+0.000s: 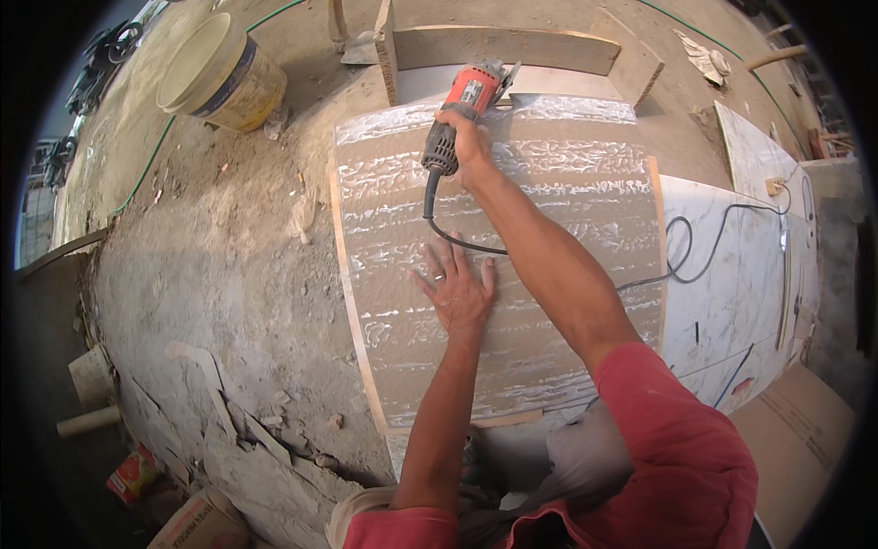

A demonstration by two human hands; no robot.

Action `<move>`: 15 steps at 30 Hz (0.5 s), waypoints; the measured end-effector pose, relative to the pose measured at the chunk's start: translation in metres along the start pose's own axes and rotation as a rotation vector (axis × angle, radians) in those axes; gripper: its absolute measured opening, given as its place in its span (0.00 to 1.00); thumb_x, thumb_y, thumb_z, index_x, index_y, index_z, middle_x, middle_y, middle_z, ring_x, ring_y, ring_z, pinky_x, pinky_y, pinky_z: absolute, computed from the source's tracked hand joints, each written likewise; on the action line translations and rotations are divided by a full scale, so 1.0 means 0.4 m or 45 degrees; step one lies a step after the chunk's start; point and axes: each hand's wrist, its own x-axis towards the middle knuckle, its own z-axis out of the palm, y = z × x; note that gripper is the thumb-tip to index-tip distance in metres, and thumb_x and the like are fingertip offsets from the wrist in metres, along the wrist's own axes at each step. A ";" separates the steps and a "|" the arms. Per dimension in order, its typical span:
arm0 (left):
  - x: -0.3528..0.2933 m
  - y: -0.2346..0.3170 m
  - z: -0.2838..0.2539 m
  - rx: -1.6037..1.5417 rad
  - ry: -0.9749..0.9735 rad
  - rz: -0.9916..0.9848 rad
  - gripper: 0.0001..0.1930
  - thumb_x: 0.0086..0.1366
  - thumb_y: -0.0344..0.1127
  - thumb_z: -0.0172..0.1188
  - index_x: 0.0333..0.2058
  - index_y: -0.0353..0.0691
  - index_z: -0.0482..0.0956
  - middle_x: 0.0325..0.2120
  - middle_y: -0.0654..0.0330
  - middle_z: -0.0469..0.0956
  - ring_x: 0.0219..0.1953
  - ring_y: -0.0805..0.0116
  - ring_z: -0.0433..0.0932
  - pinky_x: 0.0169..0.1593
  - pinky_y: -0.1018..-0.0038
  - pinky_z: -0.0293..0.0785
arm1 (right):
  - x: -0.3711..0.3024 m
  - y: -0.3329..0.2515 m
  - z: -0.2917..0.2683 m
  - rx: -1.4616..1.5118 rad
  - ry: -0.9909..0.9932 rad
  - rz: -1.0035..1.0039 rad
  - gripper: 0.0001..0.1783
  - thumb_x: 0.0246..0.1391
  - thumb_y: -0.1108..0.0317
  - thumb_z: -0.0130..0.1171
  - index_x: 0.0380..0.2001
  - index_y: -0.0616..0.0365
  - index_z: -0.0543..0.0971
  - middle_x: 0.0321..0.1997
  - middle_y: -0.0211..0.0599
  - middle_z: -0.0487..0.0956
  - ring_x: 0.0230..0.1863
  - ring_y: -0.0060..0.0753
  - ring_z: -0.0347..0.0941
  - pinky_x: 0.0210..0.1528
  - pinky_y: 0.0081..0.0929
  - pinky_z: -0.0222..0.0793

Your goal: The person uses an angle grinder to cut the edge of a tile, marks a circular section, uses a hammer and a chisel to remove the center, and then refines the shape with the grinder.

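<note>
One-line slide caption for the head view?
Right hand grips a red angle grinder at the far edge of a large face-down tile; left hand lies flat on it.

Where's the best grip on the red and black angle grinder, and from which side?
Judging by its pose, take the red and black angle grinder by its black rear handle, coming from the near, cord side. The body lies lengthwise away from the person, cutting head at the far edge of the large grey tile; the right hand wraps there. The left hand lies flat on the tile.
</note>
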 end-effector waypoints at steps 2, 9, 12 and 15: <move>-0.001 -0.001 -0.004 0.014 0.019 -0.002 0.39 0.68 0.59 0.45 0.71 0.44 0.53 0.72 0.56 0.53 0.75 0.45 0.42 0.71 0.36 0.31 | -0.010 -0.005 0.006 -0.018 0.026 0.047 0.14 0.47 0.67 0.66 0.35 0.63 0.76 0.24 0.35 0.77 0.20 0.31 0.76 0.21 0.31 0.75; 0.011 -0.004 -0.017 -0.002 0.025 0.001 0.38 0.68 0.57 0.45 0.71 0.43 0.52 0.72 0.55 0.50 0.75 0.46 0.42 0.71 0.36 0.33 | -0.024 -0.004 0.007 -0.043 0.042 0.005 0.12 0.44 0.69 0.68 0.30 0.64 0.77 0.24 0.34 0.77 0.19 0.29 0.75 0.20 0.30 0.74; 0.011 -0.003 -0.016 0.002 0.015 0.003 0.39 0.68 0.57 0.46 0.71 0.43 0.52 0.73 0.56 0.48 0.75 0.46 0.42 0.71 0.36 0.33 | -0.025 -0.004 0.001 -0.046 0.033 0.011 0.12 0.44 0.70 0.67 0.30 0.65 0.77 0.24 0.34 0.77 0.19 0.28 0.75 0.20 0.30 0.73; 0.010 -0.007 -0.015 0.013 0.006 -0.006 0.39 0.67 0.56 0.46 0.71 0.43 0.52 0.74 0.56 0.47 0.75 0.46 0.41 0.71 0.37 0.33 | -0.033 -0.004 0.003 -0.036 0.070 0.023 0.12 0.44 0.70 0.67 0.30 0.65 0.77 0.24 0.34 0.77 0.18 0.28 0.74 0.20 0.30 0.73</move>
